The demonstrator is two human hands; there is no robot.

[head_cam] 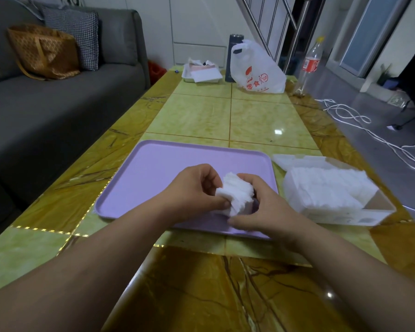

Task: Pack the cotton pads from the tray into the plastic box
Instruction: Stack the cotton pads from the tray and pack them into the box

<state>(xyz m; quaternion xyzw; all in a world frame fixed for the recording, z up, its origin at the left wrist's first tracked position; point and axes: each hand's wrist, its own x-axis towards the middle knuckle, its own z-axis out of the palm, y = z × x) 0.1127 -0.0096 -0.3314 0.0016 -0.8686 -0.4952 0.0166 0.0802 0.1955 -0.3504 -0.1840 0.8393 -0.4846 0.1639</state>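
Note:
A stack of white cotton pads (235, 192) sits over the near right part of the lilac tray (158, 164). My left hand (194, 190) grips the stack from the left, thumb and fingers pinching its side. My right hand (261, 207) cups it from the right and front. Both hands hold the same stack. To the right of the tray stands the clear plastic box (350, 212), lid open, with a row of white cotton pads (326, 185) packed inside. The rest of the tray looks bare.
At the table's far end stand a white plastic bag (259, 68), a dark flask (233, 58), a clear bottle (309, 63) and a white dish (201, 74). A grey sofa (46, 104) runs along the left. White cables (369, 130) lie on the floor at right.

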